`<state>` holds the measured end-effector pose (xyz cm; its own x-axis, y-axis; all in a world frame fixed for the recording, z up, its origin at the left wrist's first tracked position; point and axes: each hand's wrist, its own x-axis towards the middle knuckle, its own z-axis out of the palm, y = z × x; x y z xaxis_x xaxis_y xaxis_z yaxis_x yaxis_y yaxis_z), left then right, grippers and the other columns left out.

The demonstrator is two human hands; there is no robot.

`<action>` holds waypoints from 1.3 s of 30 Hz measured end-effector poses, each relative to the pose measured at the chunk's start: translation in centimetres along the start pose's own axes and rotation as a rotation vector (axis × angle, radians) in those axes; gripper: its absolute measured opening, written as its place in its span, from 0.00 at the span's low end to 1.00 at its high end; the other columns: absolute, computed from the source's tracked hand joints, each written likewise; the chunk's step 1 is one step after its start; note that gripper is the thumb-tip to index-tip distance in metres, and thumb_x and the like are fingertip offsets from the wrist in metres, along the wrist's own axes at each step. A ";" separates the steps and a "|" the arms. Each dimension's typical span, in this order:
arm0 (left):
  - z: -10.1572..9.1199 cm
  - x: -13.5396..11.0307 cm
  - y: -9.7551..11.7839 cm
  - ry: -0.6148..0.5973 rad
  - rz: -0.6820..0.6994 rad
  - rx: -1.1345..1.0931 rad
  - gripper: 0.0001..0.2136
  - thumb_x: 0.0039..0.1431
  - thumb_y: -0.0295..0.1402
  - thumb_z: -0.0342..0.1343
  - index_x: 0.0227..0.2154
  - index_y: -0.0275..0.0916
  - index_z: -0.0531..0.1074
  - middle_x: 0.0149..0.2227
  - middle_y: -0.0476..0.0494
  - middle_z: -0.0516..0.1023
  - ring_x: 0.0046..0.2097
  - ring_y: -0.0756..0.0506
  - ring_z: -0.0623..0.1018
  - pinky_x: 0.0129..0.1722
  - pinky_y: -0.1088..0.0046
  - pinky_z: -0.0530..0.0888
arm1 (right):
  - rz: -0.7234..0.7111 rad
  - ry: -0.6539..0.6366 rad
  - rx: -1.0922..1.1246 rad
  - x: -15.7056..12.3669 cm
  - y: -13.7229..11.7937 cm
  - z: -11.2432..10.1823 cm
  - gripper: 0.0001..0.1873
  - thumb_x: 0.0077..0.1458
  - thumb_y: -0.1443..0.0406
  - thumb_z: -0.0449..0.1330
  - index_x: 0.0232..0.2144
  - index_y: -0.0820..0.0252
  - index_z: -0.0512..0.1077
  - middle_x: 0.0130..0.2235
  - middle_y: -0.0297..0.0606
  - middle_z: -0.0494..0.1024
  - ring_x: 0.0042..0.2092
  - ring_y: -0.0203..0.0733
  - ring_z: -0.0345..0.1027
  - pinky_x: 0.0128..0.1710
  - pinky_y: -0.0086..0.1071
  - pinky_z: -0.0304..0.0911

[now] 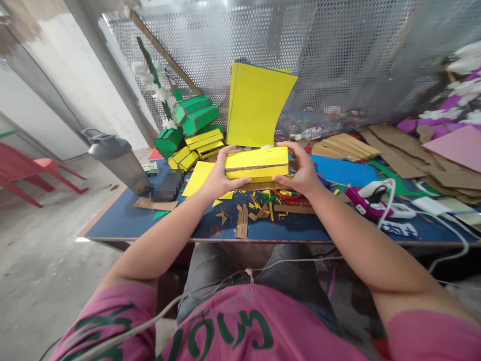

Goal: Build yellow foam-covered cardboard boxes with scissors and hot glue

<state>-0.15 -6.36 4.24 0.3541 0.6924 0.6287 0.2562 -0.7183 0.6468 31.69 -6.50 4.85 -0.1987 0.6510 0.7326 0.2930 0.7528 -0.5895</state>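
Observation:
A long yellow paper-covered cardboard box (257, 164) is held above the blue table (124, 220) by both hands. My left hand (217, 176) grips its left end, fingers curled over the top and thumb under the front. My right hand (300, 170) clasps its right end in the same way. Under the box lie yellow paper scraps and cardboard strips (242, 216). A flat yellow sheet (199, 176) lies just left of my left hand.
Finished yellow boxes (197, 145) and green boxes (193, 116) are stacked at the back left. Upright yellow sheets (257, 103) lean on the perforated metal wall. A glue gun (370, 200) with white cable lies right, by cardboard pieces (402, 153). A grey shaker bottle (118, 158) stands left.

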 end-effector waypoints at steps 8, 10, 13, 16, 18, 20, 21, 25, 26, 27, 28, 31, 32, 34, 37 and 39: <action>-0.2 0.2 0.8 0.103 0.277 0.190 0.21 0.70 0.53 0.72 0.60 0.50 0.83 0.78 0.36 0.72 0.78 0.31 0.73 0.79 0.42 0.70 | 0.018 0.031 -0.013 0.1 0.1 0.2 0.55 0.43 0.32 0.82 0.68 0.41 0.75 0.65 0.45 0.80 0.64 0.69 0.79 0.55 0.58 0.86; -0.1 0.4 0.6 0.139 0.344 0.223 0.16 0.71 0.49 0.72 0.56 0.52 0.87 0.75 0.38 0.77 0.74 0.33 0.78 0.76 0.43 0.75 | 0.048 0.026 0.004 0.0 0.3 0.4 0.56 0.43 0.32 0.82 0.68 0.41 0.74 0.63 0.45 0.82 0.63 0.68 0.80 0.54 0.56 0.87; 0.0 0.4 0.4 0.208 0.413 0.224 0.13 0.70 0.45 0.74 0.55 0.56 0.89 0.70 0.40 0.83 0.70 0.36 0.82 0.72 0.45 0.79 | 0.085 0.016 0.033 -0.2 0.5 0.6 0.57 0.45 0.31 0.81 0.70 0.40 0.73 0.60 0.45 0.84 0.62 0.67 0.82 0.54 0.54 0.87; 0.1 0.3 0.6 0.252 0.423 0.236 0.10 0.70 0.44 0.74 0.51 0.56 0.90 0.66 0.42 0.85 0.68 0.37 0.84 0.70 0.46 0.81 | 0.078 0.016 0.039 -0.2 0.5 0.7 0.55 0.47 0.31 0.80 0.71 0.40 0.71 0.60 0.45 0.84 0.61 0.66 0.83 0.53 0.52 0.87; 0.1 0.2 0.9 0.267 0.419 0.244 0.06 0.71 0.43 0.73 0.47 0.55 0.91 0.64 0.43 0.87 0.66 0.38 0.85 0.68 0.48 0.82 | 0.066 0.017 0.028 -0.2 0.4 0.7 0.54 0.49 0.31 0.80 0.71 0.40 0.71 0.60 0.44 0.84 0.62 0.66 0.82 0.54 0.52 0.87; 0.0 0.1 1.2 0.267 0.431 0.252 0.03 0.72 0.41 0.72 0.42 0.53 0.91 0.62 0.43 0.88 0.63 0.39 0.86 0.66 0.50 0.83 | 0.059 0.015 0.008 -0.2 0.4 0.6 0.54 0.50 0.31 0.78 0.71 0.39 0.71 0.61 0.44 0.83 0.62 0.66 0.82 0.55 0.53 0.86; 0.0 0.1 1.3 0.262 0.440 0.265 0.03 0.72 0.40 0.72 0.41 0.52 0.91 0.61 0.43 0.88 0.62 0.39 0.86 0.65 0.50 0.83 | 0.057 0.014 -0.003 -0.2 0.4 0.6 0.54 0.50 0.30 0.78 0.71 0.39 0.71 0.61 0.44 0.83 0.62 0.66 0.81 0.55 0.53 0.86; -0.1 0.2 1.6 0.231 0.428 0.361 0.02 0.71 0.36 0.72 0.40 0.49 0.88 0.60 0.44 0.89 0.61 0.37 0.84 0.65 0.47 0.79 | 0.053 0.014 -0.046 -0.2 0.7 0.6 0.53 0.52 0.30 0.76 0.72 0.37 0.70 0.61 0.44 0.81 0.63 0.65 0.80 0.54 0.53 0.86; -0.1 0.3 1.7 0.220 0.419 0.377 0.02 0.71 0.35 0.72 0.40 0.49 0.87 0.60 0.44 0.89 0.61 0.37 0.84 0.66 0.47 0.78 | 0.054 0.015 -0.049 -0.2 0.7 0.5 0.53 0.52 0.30 0.76 0.72 0.37 0.70 0.61 0.44 0.81 0.63 0.65 0.80 0.54 0.53 0.86; -0.2 0.3 1.9 0.206 0.410 0.386 0.02 0.71 0.34 0.72 0.40 0.48 0.87 0.60 0.44 0.89 0.61 0.37 0.83 0.66 0.47 0.78 | 0.055 0.016 -0.044 -0.2 0.8 0.5 0.53 0.52 0.30 0.77 0.72 0.38 0.70 0.61 0.44 0.81 0.64 0.65 0.80 0.54 0.53 0.86; -0.2 0.4 2.0 0.189 0.401 0.390 0.02 0.71 0.34 0.72 0.40 0.48 0.86 0.60 0.44 0.89 0.62 0.36 0.83 0.67 0.47 0.77 | 0.058 0.019 -0.031 -0.2 0.8 0.5 0.53 0.51 0.31 0.77 0.72 0.39 0.70 0.61 0.44 0.82 0.63 0.65 0.80 0.54 0.53 0.87; -0.5 0.5 2.2 0.158 0.353 0.376 0.03 0.72 0.35 0.70 0.40 0.46 0.83 0.59 0.42 0.89 0.62 0.36 0.83 0.69 0.46 0.75 | 0.079 0.032 0.029 -0.1 0.6 0.5 0.54 0.48 0.31 0.79 0.70 0.41 0.72 0.60 0.45 0.82 0.63 0.66 0.81 0.55 0.53 0.86; -0.6 0.5 2.2 0.167 0.331 0.356 0.04 0.73 0.36 0.70 0.40 0.46 0.83 0.58 0.42 0.90 0.61 0.36 0.83 0.69 0.47 0.75 | 0.090 0.040 0.043 0.0 0.5 0.5 0.55 0.46 0.30 0.80 0.69 0.42 0.73 0.60 0.46 0.82 0.63 0.66 0.81 0.55 0.52 0.86; -0.8 0.5 1.9 0.216 0.282 0.289 0.05 0.75 0.38 0.68 0.41 0.45 0.81 0.53 0.42 0.90 0.59 0.38 0.84 0.67 0.50 0.76 | 0.109 0.058 0.057 0.1 0.3 0.5 0.58 0.43 0.29 0.80 0.69 0.44 0.73 0.61 0.46 0.82 0.64 0.67 0.80 0.56 0.52 0.86; -0.9 0.4 1.2 0.303 0.220 0.169 0.06 0.76 0.40 0.67 0.42 0.45 0.82 0.44 0.43 0.89 0.49 0.41 0.86 0.57 0.59 0.80 | 0.109 0.075 0.062 0.2 0.3 0.5 0.58 0.42 0.29 0.81 0.68 0.45 0.74 0.60 0.46 0.82 0.63 0.67 0.80 0.56 0.52 0.86; -1.0 0.5 0.7 0.353 0.200 0.092 0.06 0.74 0.41 0.70 0.42 0.45 0.84 0.41 0.45 0.89 0.45 0.43 0.86 0.52 0.63 0.80 | 0.103 0.070 0.065 0.2 0.5 0.5 0.57 0.43 0.30 0.81 0.68 0.44 0.74 0.59 0.46 0.82 0.62 0.66 0.81 0.55 0.53 0.86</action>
<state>-0.68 -6.46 5.41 0.0790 0.5078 0.8578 0.2981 -0.8332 0.4657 31.36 -6.00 4.55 -0.1044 0.7185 0.6877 0.2472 0.6885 -0.6818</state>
